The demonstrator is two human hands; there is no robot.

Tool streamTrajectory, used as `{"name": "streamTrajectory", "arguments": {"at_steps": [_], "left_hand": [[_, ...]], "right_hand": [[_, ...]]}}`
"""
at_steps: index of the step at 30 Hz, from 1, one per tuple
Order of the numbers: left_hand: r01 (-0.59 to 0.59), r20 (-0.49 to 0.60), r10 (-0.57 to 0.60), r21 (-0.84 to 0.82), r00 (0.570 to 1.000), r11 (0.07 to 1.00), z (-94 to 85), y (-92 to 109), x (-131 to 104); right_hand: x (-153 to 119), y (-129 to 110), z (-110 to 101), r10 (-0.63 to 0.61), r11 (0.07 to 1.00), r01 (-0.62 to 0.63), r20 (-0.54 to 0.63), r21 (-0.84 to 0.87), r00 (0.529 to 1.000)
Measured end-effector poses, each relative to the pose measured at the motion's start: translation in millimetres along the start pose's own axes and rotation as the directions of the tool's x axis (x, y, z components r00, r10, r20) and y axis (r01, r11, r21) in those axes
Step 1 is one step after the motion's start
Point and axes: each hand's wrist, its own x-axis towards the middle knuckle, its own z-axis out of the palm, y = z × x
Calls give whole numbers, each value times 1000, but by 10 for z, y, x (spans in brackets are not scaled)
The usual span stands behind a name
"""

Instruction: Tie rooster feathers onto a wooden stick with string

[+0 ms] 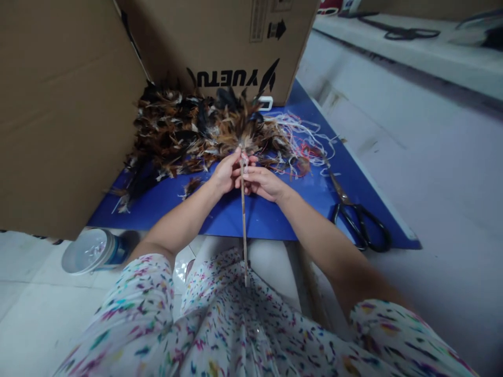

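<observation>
A thin stick runs from between my hands down toward my lap. Brown and black feathers fan out at its upper end. My left hand has its fingers closed round the stick just below the feathers. From the right, my right hand meets it, fingers closed at the stick and a pale bit of string. Behind them a heap of loose brown, black and white feathers covers the back of the blue table.
White and red strings lie right of the feathers, near black-handled scissors. Cardboard boxes stand left and behind. A bucket is on the floor at left. More scissors lie on a ledge at right.
</observation>
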Motion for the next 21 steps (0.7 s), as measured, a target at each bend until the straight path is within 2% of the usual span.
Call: {"name": "streamTrajectory", "arguments": {"at_steps": [2, 5, 8, 11, 14, 17, 19, 21], "left_hand": [[-16, -13, 16, -23, 1000, 1000, 6, 8, 1], [-24, -35, 21, -93, 999, 995, 2, -8, 39], [-16, -53, 9, -130, 999, 991, -19, -59, 105], [13, -66, -22, -130, 998, 991, -39, -121, 152], [42, -42, -49, -148, 998, 988, -48, -171, 170], [62, 30, -57, -162, 998, 985, -44, -219, 192], [66, 91, -50, -185, 995, 980, -27, -264, 219], [85, 86, -64, -264, 994, 961, 6, -321, 250]], "right_hand": [[-21, -29, -45, 43, 996, -48, -68, -75, 997], [-22, -66, -166, 43, 963, -108, -256, -247, 966], [2, -84, -304, -101, 930, -68, -427, -362, 898], [15, -95, -388, -342, 859, 56, -490, -509, 802], [0, -132, -365, -524, 754, 137, -464, -642, 714], [-3, -228, -188, -613, 653, 151, -401, -742, 680], [40, -319, 21, -642, 543, 153, -291, -826, 710], [147, -405, 275, -619, 371, 188, -91, -909, 780]]}}
